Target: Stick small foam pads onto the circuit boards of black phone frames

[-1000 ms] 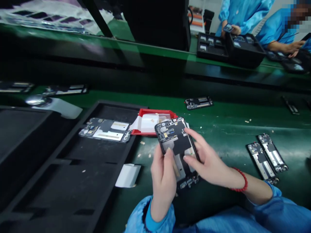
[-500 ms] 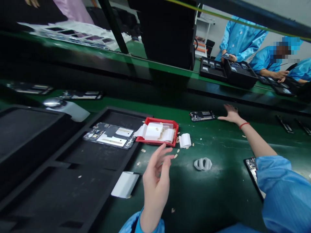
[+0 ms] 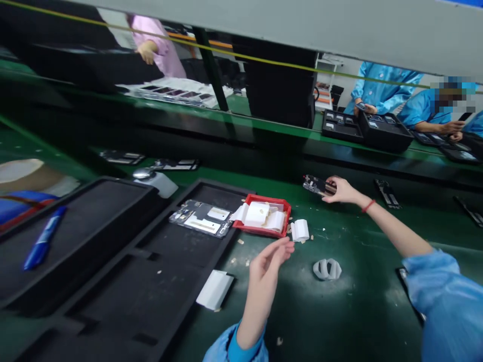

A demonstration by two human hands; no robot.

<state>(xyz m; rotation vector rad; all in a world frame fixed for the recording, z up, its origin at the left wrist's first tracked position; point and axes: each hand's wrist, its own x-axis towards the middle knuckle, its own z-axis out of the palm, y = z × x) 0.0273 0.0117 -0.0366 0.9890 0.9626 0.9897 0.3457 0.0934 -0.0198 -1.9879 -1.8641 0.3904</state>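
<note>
My right hand [image 3: 341,190] is closed on the right end of an opened phone [image 3: 314,184] at the back of the green bench, its bare circuit board showing at the far end. Nearer, in the middle, my left hand [image 3: 267,269] hovers with fingers loosely bent and nothing visible in them. Just beyond it are a red bin [image 3: 261,232] filled with white paper strips [image 3: 257,213] and a small curled white strip [image 3: 301,230]. Another opened phone [image 3: 202,217] lies in a black foam tray [image 3: 177,274], left of the bin.
A crumpled grey loop [image 3: 327,270] and a folded white sheet [image 3: 215,290] lie on the bench. More opened phones [image 3: 387,193] lie along it. A blue marker [image 3: 44,239] rests on a black case at left. Co-workers [image 3: 388,88] stand and sit beyond the shelf.
My right hand, spread beside the phone before, has closed on its right end, and the phone is turned slightly. My view has swung left. The left hand's fingers have drawn closer together.
</note>
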